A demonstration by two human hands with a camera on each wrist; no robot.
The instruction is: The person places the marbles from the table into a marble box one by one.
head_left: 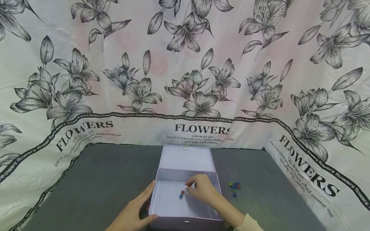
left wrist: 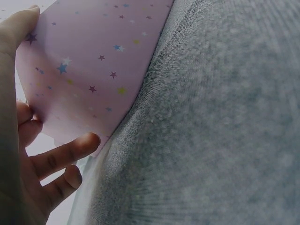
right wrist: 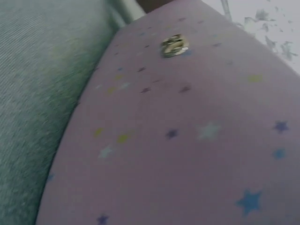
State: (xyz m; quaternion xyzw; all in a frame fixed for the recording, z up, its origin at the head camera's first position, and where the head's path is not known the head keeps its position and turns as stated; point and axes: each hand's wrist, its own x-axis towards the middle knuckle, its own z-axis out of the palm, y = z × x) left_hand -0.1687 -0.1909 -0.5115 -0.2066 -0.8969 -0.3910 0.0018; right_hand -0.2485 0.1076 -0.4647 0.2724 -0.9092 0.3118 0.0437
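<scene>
Small red round bead (head_left: 182,192) and small blue round bead (head_left: 180,196), hard and shiny by the look of them, sit together on the floor of a rectangular pale lilac box (head_left: 167,205), thin-walled, white inside, star-printed outside, its lid (head_left: 186,158) laid back on the far side. Second group: a loose scatter of blue, green and red beads (head_left: 235,185) on the dark grey cloth-covered counter (head_left: 115,179), just outside the box's right wall. Right hand (head_left: 202,188) hangs over the box interior, thumb and forefinger bent toward each other; whether a bead sits between them, cannot tell. Left hand (head_left: 136,205) grasps nothing small: fingers stretched along the outside of the left wall, thumb at the near left corner, seemingly bracing the box. Key relation, as judged: the pair lies below the right fingertips, a little left and toward the person; the scatter lies the opposite way, rightward over the wall. Right hand nearer to both groups. Single beads show no clear long axis; the pair lines up near to far, blue nearer the person. Right wrist view: only starred wall and a gold-coloured metal clasp (right wrist: 174,46), no beads.
</scene>
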